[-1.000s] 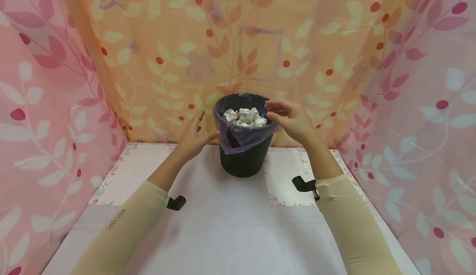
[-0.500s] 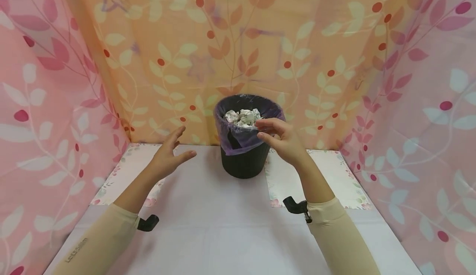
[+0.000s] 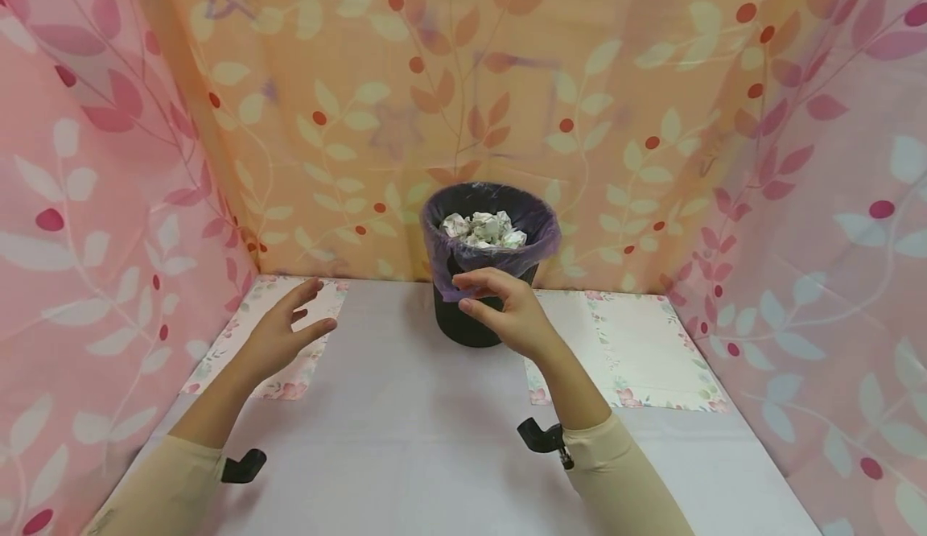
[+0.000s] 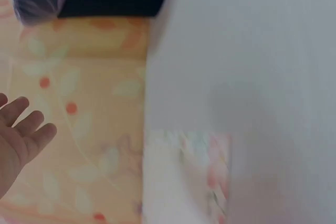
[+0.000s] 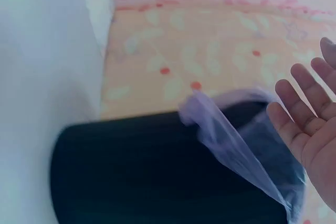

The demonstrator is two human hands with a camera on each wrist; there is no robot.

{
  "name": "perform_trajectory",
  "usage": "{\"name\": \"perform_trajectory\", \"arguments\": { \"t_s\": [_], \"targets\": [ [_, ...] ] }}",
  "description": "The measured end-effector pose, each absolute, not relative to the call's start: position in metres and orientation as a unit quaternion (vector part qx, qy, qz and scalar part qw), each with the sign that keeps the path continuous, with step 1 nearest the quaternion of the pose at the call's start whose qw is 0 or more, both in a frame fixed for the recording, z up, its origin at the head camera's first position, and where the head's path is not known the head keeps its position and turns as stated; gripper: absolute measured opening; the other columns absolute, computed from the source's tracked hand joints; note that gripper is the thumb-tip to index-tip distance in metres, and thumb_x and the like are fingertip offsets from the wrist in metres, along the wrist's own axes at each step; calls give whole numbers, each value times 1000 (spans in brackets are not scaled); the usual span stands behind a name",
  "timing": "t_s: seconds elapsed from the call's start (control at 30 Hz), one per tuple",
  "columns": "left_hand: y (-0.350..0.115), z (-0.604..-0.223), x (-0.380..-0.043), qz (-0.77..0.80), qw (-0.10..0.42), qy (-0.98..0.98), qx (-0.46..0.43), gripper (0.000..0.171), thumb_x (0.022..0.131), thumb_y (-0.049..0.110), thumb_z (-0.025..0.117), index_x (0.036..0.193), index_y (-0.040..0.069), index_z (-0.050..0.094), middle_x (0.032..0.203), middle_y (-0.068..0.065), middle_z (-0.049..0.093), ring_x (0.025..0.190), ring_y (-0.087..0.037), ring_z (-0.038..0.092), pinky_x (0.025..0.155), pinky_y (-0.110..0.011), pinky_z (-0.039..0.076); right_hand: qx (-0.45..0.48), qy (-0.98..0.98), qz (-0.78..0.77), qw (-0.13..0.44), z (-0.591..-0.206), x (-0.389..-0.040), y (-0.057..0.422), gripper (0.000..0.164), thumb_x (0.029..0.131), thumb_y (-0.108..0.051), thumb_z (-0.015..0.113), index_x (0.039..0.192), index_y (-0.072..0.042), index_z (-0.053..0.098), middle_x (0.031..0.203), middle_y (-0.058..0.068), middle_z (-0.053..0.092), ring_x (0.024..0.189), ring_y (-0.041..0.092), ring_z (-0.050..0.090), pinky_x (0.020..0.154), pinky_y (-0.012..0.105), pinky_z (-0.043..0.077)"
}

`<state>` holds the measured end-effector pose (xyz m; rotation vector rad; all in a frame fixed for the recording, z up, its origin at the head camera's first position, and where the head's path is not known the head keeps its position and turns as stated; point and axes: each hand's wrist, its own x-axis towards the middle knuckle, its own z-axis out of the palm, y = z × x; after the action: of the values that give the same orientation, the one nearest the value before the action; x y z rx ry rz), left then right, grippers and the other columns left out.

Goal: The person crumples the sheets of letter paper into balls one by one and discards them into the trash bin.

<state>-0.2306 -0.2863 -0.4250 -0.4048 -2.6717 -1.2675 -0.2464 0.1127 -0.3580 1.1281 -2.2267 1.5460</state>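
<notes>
A black trash bin (image 3: 467, 323) stands upright near the back wall, lined with a thin purple bag (image 3: 543, 240) folded over its rim. Crumpled paper balls (image 3: 487, 230), white with printed marks, lie inside near the top. My right hand (image 3: 510, 311) hovers in front of the bin, overlapping its lower front in the head view, fingers relaxed and holding nothing. In the right wrist view its fingers (image 5: 310, 95) appear beside the bag's edge. Off to the left, my left hand (image 3: 278, 335) floats over a floral sheet, its fingers loose and nothing in them.
Floral-bordered sheets, one at left (image 3: 290, 383) and others at right (image 3: 637, 351), lie flat on the white tabletop (image 3: 405, 455). Patterned cloth walls, orange behind (image 3: 348, 174) and pink on both sides, enclose the table. Each wrist carries a small black camera mount (image 3: 539, 435).
Both hands have drawn back from the bin toward me. The left moved left and down from the bin's side; the right came off the rim to in front of it.
</notes>
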Motion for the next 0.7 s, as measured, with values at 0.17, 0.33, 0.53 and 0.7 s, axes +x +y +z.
{"name": "perform_trajectory", "arguments": {
  "t_s": [0.17, 0.33, 0.53, 0.7],
  "targets": [
    [-316, -441, -229, -394, 62, -912, -93, 92, 96, 49, 70, 163, 7, 23, 163, -24, 32, 145, -51, 35, 113, -67, 33, 380, -764, 516, 80, -376, -244, 95, 32, 94, -11, 76, 125, -8, 71, 124, 10, 71, 115, 35, 66, 101, 47, 54],
    [-352, -456, -229, -362, 38, -930, -53, 98, 97, 54, 66, 162, 0, 17, 162, -33, 27, 139, -63, 31, 108, -76, 29, 369, -770, 517, 54, -394, -244, 83, 34, 94, -14, 76, 128, -10, 70, 125, 3, 70, 115, 28, 66, 101, 48, 53],
    [-388, -477, -231, -344, 23, -939, -5, 104, 96, 57, 65, 160, -6, 13, 159, -39, 23, 143, -62, 22, 108, -79, 23, 348, -777, 524, 26, -416, -247, 77, 36, 95, -17, 75, 129, -8, 70, 127, 3, 69, 116, 29, 65, 102, 46, 53],
    [-404, -491, -232, -328, -6, -944, 28, 107, 95, 59, 64, 158, -11, 12, 155, -45, 21, 139, -65, 23, 107, -78, 25, 331, -780, 532, 9, -430, -250, 76, 35, 94, -17, 75, 128, -7, 70, 126, 4, 70, 111, 31, 66, 98, 38, 55]
  ]
}}
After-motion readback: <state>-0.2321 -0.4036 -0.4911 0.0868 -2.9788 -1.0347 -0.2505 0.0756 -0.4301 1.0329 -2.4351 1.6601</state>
